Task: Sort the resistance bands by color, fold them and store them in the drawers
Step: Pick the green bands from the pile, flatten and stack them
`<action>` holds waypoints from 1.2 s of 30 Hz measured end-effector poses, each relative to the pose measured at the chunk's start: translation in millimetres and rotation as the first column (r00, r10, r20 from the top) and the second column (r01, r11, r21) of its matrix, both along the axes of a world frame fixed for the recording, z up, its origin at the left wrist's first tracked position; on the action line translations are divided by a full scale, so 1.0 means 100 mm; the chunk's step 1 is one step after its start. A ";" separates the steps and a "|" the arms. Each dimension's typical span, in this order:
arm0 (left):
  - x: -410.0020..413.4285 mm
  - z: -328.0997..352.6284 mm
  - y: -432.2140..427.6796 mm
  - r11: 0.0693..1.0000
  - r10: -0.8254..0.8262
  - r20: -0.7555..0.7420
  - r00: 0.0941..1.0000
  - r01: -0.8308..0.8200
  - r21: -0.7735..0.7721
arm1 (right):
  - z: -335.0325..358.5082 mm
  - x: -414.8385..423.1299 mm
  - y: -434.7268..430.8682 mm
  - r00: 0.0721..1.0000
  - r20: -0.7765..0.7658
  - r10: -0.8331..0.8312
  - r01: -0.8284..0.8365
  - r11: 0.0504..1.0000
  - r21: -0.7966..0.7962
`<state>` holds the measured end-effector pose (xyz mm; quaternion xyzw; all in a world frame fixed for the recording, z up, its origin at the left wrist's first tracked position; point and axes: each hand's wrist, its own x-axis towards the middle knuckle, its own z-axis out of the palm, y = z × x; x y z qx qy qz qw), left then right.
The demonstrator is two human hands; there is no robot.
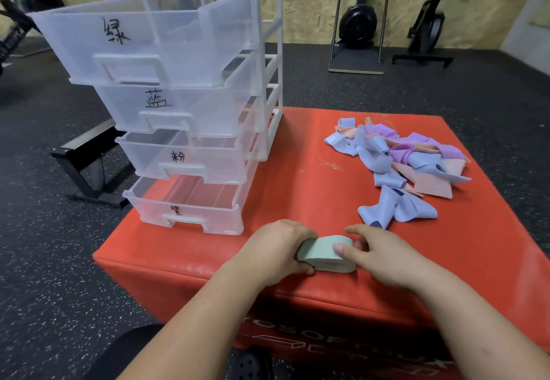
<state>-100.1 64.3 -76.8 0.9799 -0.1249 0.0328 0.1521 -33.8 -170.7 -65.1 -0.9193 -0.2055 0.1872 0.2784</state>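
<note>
- Head view shows the green band (323, 253) lying folded into a short, flat loop on the near part of the red box (297, 171), held at both ends.
- The left hand (278, 245) curls round the band's left end and clamps the layers together, probably to stop the fold from springing open.
- The right hand (384, 254) has its thumb on top of the band's right end, with the fingers curled at the far side. It looks like a pinch that flattens the turn, though the fingertips are partly hidden.
- Just beyond and left of the grip stands the clear drawer unit (269, 61), its four drawers pulled out so that a folded band can be dropped straight in.
- The top drawer (119, 40), highest above the grip, bears the character for green, so I judge it to be this band's place. It looks empty through the clear wall.
- Beyond and right of the grip lies the pile of unsorted bands (410, 159) in blue, purple and pink. One loose blue band (395, 207) is nearest the right hand, within easy reach for later.
- My reading is that the task is at an early stage, since only this one band is folded.
</note>
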 end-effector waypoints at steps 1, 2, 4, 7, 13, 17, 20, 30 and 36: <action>0.00 0.00 0.00 1.000 -0.001 0.005 1.000 0.001 0.000 | -0.01 -0.05 0.05 0.999 0.002 -0.034 0.034 0.999 -0.001; -0.01 0.00 0.00 1.000 -0.003 0.006 1.000 0.003 -0.005 | -0.03 -0.10 0.10 0.997 -0.005 -0.073 0.073 0.997 0.011; -0.02 -0.03 0.02 1.000 -0.002 0.003 1.000 0.002 -0.024 | -0.06 -0.17 0.19 0.984 -0.042 -0.174 0.177 0.980 0.087; -0.08 -0.08 0.04 0.998 0.022 0.014 1.000 -0.021 -0.064 | -0.01 -0.22 0.29 0.960 -0.056 -0.273 0.278 0.929 0.245; -0.10 0.02 0.10 0.797 0.104 -0.097 0.990 -0.142 -0.587 | 0.59 -0.02 0.41 0.984 0.165 0.065 -0.118 0.934 0.337; 0.10 0.13 0.18 0.606 0.205 -0.102 0.973 -0.208 -0.768 | 0.95 0.33 0.60 0.966 0.135 0.220 -0.257 0.865 0.431; 0.28 0.11 0.20 0.406 0.266 -0.159 0.951 -0.260 -0.876 | 1.00 0.68 0.76 0.970 0.093 0.224 -0.241 0.862 0.446; 0.94 -0.06 0.23 0.373 0.542 -0.228 0.809 -0.474 -0.797 | 0.46 1.71 1.26 0.973 -0.230 0.032 0.118 0.785 0.608; 1.19 -0.15 0.33 0.385 0.584 -0.234 0.777 -0.519 -0.763 | 0.13 2.13 1.55 0.966 -0.258 -0.018 0.173 0.786 0.593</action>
